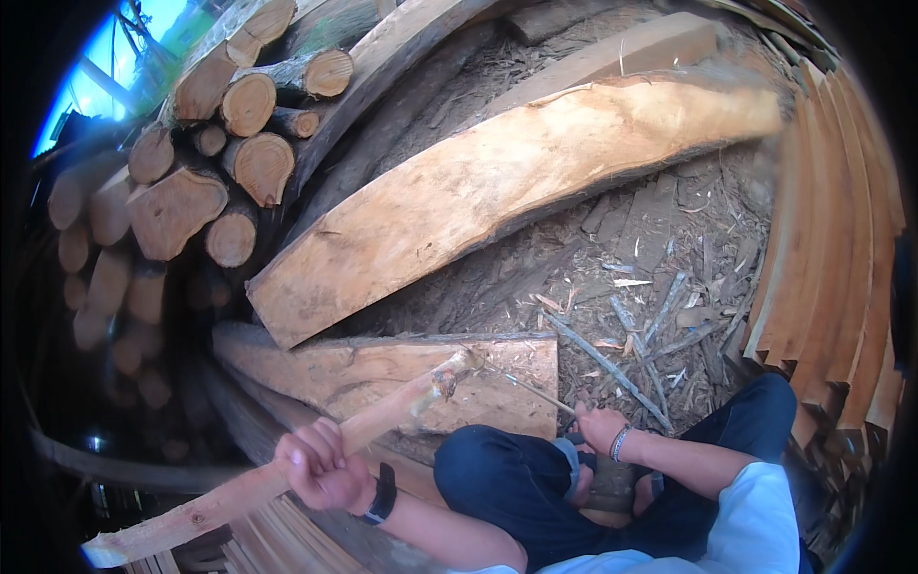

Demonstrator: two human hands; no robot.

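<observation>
Your 2 hands are both grasping: the left hand [320, 467] wraps the pale pole [387, 416], the right hand [601, 428] a thin tool [532, 388] that seems to meet the pole's knotty far end, over the sawn slab [316, 371]. Brace the pole firmly, angle the tool shallowly, and direct strokes away from your left hand.
</observation>
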